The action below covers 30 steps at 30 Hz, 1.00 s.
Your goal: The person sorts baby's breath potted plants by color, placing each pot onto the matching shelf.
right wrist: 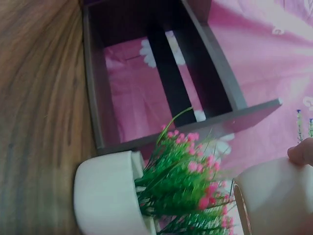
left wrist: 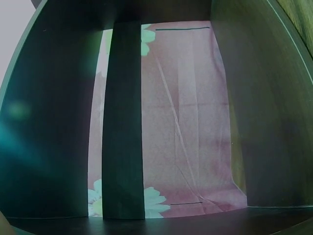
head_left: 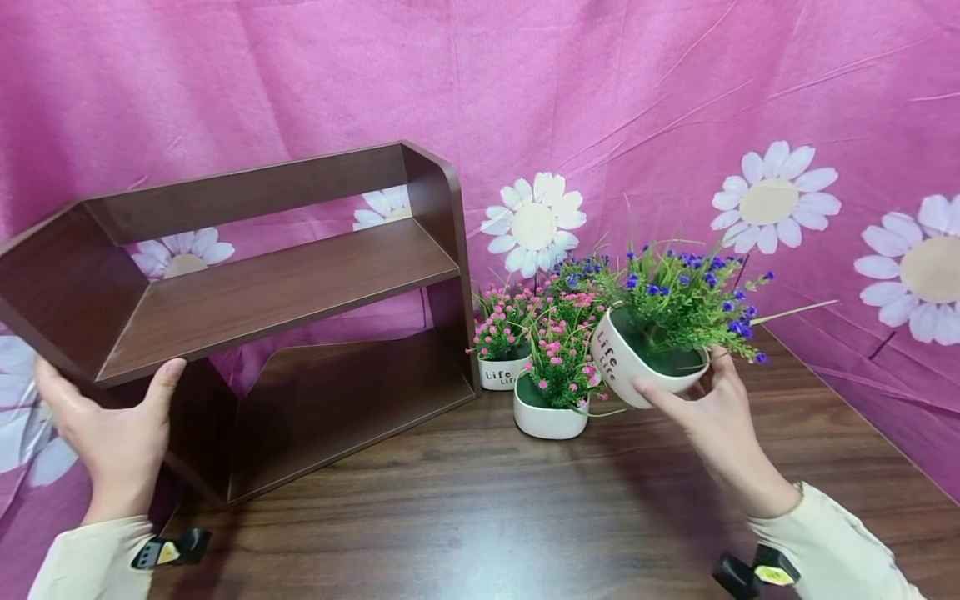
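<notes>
At the left, a dark brown two-tier desk shelf [head_left: 288,287] stands on the table. My left hand [head_left: 116,437] grips its left side panel, thumb against the front under the upper board. The left wrist view looks into the shelf, past its dark back slat [left wrist: 122,122]. My right hand [head_left: 723,429] holds a white potted plant [head_left: 622,371] with blue-purple flowers, pinching the pot between thumb and fingers. That pot is tilted and raised over the table. In the right wrist view a fingertip [right wrist: 302,152] lies on the pot.
A pink-flowered plant in a white pot [head_left: 551,421] stands right of the shelf. Behind it are another pink-flowered one [head_left: 498,372] and some blue flowers [head_left: 581,268]. Pink cloth [head_left: 615,83] with white daisies hangs behind the wood-grain table [head_left: 465,517].
</notes>
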{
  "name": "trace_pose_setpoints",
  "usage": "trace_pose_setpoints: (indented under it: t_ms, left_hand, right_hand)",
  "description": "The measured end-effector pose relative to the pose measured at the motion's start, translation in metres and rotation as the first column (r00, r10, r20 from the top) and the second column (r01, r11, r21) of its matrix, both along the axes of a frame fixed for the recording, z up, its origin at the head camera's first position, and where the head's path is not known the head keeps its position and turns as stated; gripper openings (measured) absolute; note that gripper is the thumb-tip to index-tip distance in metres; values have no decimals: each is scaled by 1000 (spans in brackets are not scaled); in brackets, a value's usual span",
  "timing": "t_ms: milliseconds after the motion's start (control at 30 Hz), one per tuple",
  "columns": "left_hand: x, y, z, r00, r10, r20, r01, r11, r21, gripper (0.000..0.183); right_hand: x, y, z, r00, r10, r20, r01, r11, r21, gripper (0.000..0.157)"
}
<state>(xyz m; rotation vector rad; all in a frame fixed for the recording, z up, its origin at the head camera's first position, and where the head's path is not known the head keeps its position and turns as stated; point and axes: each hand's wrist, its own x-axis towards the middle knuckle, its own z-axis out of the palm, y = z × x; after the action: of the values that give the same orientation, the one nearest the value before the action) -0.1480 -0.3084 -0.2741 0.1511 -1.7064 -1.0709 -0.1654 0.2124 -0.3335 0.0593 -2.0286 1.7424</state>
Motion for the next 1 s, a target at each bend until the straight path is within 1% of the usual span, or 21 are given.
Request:
trace_pose_setpoints:
  t_ms: [100, 200, 367, 500, 633, 733, 900, 1000]
  left_hand:
    - [0, 0, -1, 1000, 5, 6, -5, 1000, -6, 96]
    - [0, 0, -1, 1000, 11, 7, -11, 1000, -14, 96]
    - [0, 1, 0, 1000, 18, 9, -17, 1000, -14, 96]
    - [0, 1, 0, 1000, 18, 9, -17, 1000, -15, 96]
    - [0, 0, 0, 1000, 17, 11, -17, 1000, -17, 96]
    - [0, 0, 1, 1000, 19, 23, -18, 1000, -13, 96]
    - [1, 1, 2, 999, 23, 38, -22, 1000, -5, 96]
    - [1, 1, 2, 999, 22, 27, -22, 1000, -13, 95]
  right_hand:
    - [-3, -8, 10, 1000, 9, -10, -8, 996, 91, 59]
    - [-6, -16, 18, 999, 48, -22, -45, 989, 138, 58]
    - [-10, -34, 30, 991, 134, -7, -131, 977, 171, 61]
    - [-15, -51, 37, 979, 204, 1, -201, 965, 171, 64]
    - [-21, -69, 43, 956, 293, -15, -289, 949, 128, 63]
    - [-26, -83, 47, 925, 377, -41, -373, 924, 83, 64]
    - [-33, -108, 56, 879, 466, -105, -459, 885, 80, 71]
    - [-38, -123, 62, 863, 488, -131, -476, 872, 112, 72]
